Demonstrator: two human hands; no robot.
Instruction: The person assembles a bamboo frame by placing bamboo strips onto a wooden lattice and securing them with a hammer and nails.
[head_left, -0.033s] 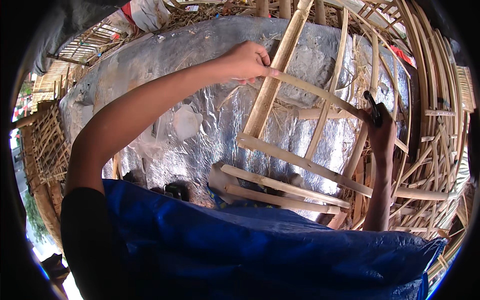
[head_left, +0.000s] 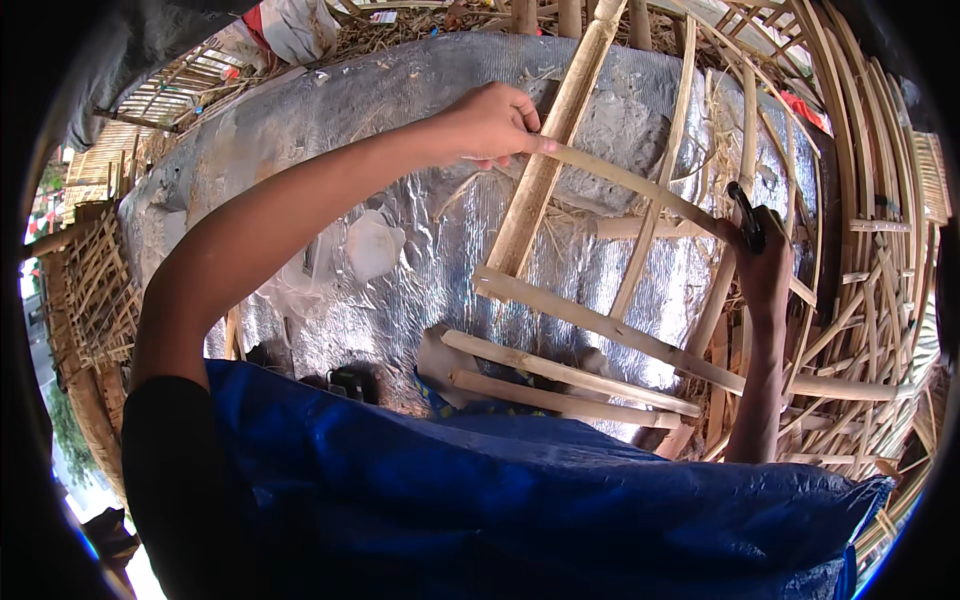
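A thin bamboo strip [head_left: 640, 184] is stretched between my hands, sloping down to the right. My left hand [head_left: 492, 122] pinches its upper end between thumb and fingers, just over a thick split bamboo pole [head_left: 555, 150]. The strip's other end runs into my closed right hand [head_left: 765, 250]. A curved black tool or handle [head_left: 745, 215] sticks up from that same hand; its kind is hard to make out. Below the held strip, another bamboo slat [head_left: 610, 325] crosses the lower end of the pole. A long, narrow bamboo piece [head_left: 655, 195] passes underneath the held strip.
A blue tarp [head_left: 520, 490] covers my lap. Two short bamboo pieces [head_left: 570, 372] lie just beyond it. Silver foil sheeting [head_left: 430, 240] spreads under the work, with a grey stone-like block [head_left: 620, 140] on it. Many bamboo strips [head_left: 870, 290] are piled at the right.
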